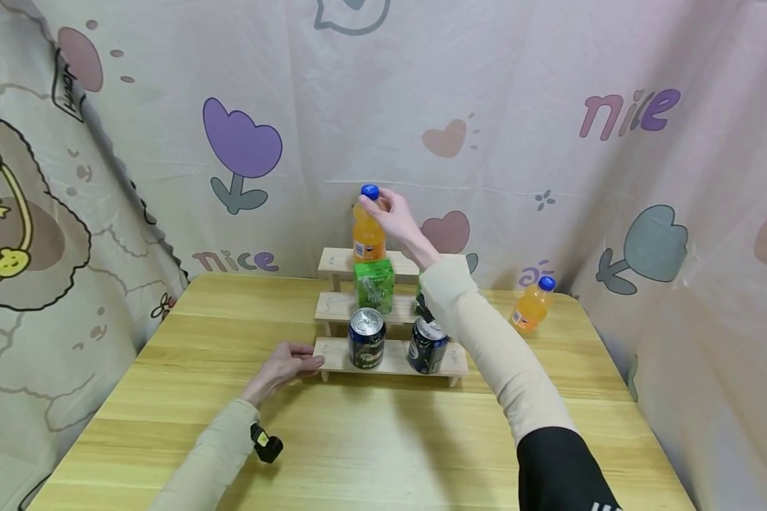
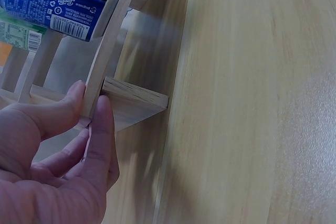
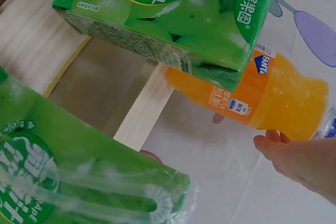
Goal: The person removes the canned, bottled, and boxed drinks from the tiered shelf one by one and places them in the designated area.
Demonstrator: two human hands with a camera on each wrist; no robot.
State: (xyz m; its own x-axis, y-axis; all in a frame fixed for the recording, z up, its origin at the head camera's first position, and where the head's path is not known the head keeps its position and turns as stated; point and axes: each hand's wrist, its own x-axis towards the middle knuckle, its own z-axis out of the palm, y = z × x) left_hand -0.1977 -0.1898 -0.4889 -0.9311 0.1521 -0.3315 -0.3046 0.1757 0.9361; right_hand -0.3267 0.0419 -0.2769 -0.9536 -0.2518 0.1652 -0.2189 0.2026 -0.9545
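On the top step of a three-step wooden rack (image 1: 396,358) stands an orange soda bottle (image 1: 368,234) with a blue cap. My right hand (image 1: 393,216) grips it near the neck; the right wrist view shows the thumb and fingers at the bottle (image 3: 291,98). My left hand (image 1: 289,363) pinches the left end of the lowest step, thumb on top and fingers beneath in the left wrist view. A green juice box (image 1: 375,285) is on the middle step, and a second juice box (image 3: 79,166) is mostly hidden by my right arm in the head view.
Two dark blue soda cans, the left can (image 1: 367,339) and the right can (image 1: 428,345), stand on the lowest step. Another orange soda bottle (image 1: 532,305) stands at the table's (image 1: 230,319) right back. A printed curtain (image 1: 358,106) hangs close behind the table.
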